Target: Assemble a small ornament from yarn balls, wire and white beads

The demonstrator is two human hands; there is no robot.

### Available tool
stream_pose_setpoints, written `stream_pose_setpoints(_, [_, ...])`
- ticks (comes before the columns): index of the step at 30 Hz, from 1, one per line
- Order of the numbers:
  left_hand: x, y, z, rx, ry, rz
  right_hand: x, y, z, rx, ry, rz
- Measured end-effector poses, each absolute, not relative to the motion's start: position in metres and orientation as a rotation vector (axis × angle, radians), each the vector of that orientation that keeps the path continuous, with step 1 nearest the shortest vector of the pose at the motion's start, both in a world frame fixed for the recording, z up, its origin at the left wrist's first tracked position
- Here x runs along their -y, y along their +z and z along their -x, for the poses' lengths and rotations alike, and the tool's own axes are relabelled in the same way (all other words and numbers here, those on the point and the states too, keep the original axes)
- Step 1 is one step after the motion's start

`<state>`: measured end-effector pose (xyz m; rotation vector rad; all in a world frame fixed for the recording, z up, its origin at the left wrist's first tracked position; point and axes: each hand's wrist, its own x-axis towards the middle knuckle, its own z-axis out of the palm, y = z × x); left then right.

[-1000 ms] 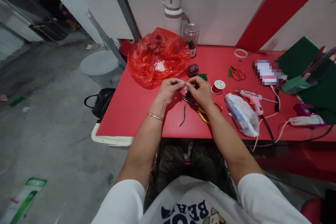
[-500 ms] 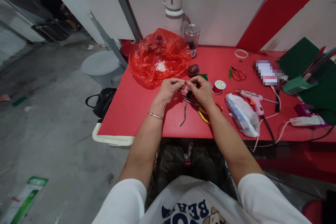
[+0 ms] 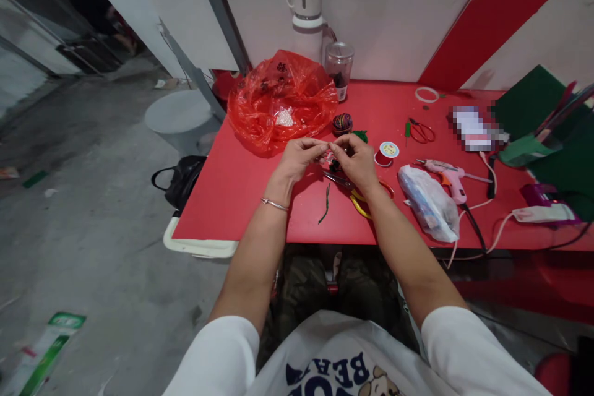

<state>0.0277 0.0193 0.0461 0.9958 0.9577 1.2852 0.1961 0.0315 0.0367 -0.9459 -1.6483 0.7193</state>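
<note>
My left hand (image 3: 301,157) and my right hand (image 3: 356,159) meet fingertip to fingertip above the red table, each closed in a pinch. What lies between the fingertips is too small to make out. Just below them shows a small clear, beaded-looking bundle (image 3: 328,158), partly covered by the fingers. Under my right wrist lie scissors (image 3: 342,181) with yellow handles, their blades pointing left. A short dark green cord (image 3: 326,203) rests nearer the table's front edge. Behind my right hand are a multicoloured ball of thread (image 3: 342,123) and some green yarn (image 3: 361,135).
A red plastic bag (image 3: 283,99) holding white beads lies behind my left hand. To the right are a thread spool (image 3: 387,153), a white plastic packet (image 3: 429,203), a pink glue gun (image 3: 448,176) with cables, and red-handled snips (image 3: 421,130). A clear jar (image 3: 339,68) stands near the wall.
</note>
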Motion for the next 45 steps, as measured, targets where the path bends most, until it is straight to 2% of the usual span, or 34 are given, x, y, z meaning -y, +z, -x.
stream_pose_setpoints(9, [-0.0192,0.0430,-0.0266,-0.927,1.267,-0.990,-0.0320,0.0355,-0.1967,1.759,0.615,0.855])
stream_pose_setpoints(21, [-0.0176,0.0414,-0.0254,-0.839,1.227,-1.000,-0.0262,0.0400,-0.1959,1.710,0.729,0.915])
stream_pose_setpoints(45, [-0.0197,0.0461,-0.0316,-1.015,1.285,-1.007,-0.0298,0.0320,-0.1950,1.780,0.667,0.960])
